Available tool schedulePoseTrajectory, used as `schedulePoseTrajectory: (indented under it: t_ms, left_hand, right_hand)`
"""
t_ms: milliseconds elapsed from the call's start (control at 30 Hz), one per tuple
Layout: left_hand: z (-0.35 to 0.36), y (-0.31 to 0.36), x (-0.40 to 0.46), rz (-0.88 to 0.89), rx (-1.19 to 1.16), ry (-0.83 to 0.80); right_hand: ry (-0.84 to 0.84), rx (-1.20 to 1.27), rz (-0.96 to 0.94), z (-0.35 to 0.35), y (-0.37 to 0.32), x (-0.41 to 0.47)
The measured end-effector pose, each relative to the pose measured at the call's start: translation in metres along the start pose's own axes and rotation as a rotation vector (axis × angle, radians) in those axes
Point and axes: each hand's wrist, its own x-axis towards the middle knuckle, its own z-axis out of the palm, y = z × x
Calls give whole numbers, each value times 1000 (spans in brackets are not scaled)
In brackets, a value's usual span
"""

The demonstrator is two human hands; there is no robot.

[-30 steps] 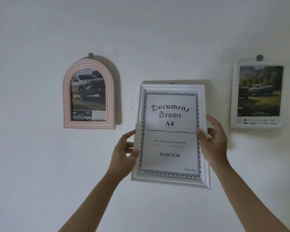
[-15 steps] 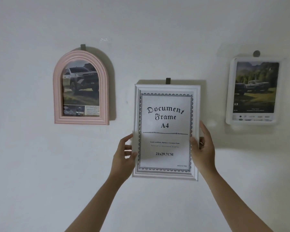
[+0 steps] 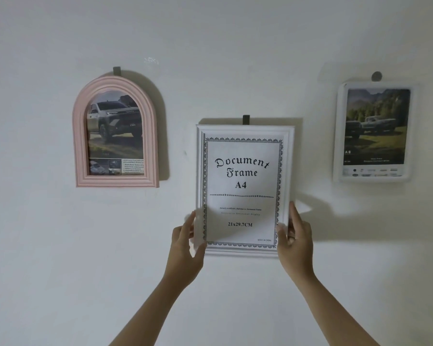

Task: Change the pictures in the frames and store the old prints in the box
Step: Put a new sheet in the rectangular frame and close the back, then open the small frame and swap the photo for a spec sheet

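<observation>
A white rectangular frame (image 3: pixel 244 191) holding a "Document Frame A4" sheet sits upright against the wall, just under a grey wall hook (image 3: pixel 246 119). My left hand (image 3: pixel 186 248) grips its lower left edge, thumb on the front. My right hand (image 3: pixel 295 239) grips its lower right edge the same way. To the left hangs a pink arched frame (image 3: pixel 115 136) with a print of a car. A white rounded frame (image 3: pixel 374 132) with a print of two vehicles hangs at the right. No box is in view.
Everything hangs on a plain white wall (image 3: pixel 210 46). Each side frame has its own grey hook above it, the pink frame's hook (image 3: pixel 117 70) and the right frame's hook (image 3: pixel 376 76). Bare wall lies below the frames.
The white frame was tilted a second ago; both hands have straightened it and brought it up against the wall under its hook. The hands now sit lower on its sides.
</observation>
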Motion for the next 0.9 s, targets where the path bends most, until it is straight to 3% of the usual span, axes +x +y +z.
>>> schedulePoseTrajectory:
  t_ms: [333, 533, 900]
  left_hand:
    - [-8, 8, -22, -28, 63, 27]
    - [1, 46, -35, 79, 14, 64]
    - [76, 130, -16, 258, -134, -111]
  right_hand:
    - [-23, -10, -75, -13, -13, -8]
    - [2, -39, -33, -40, -15, -11]
    - [236, -134, 114, -134, 14, 53]
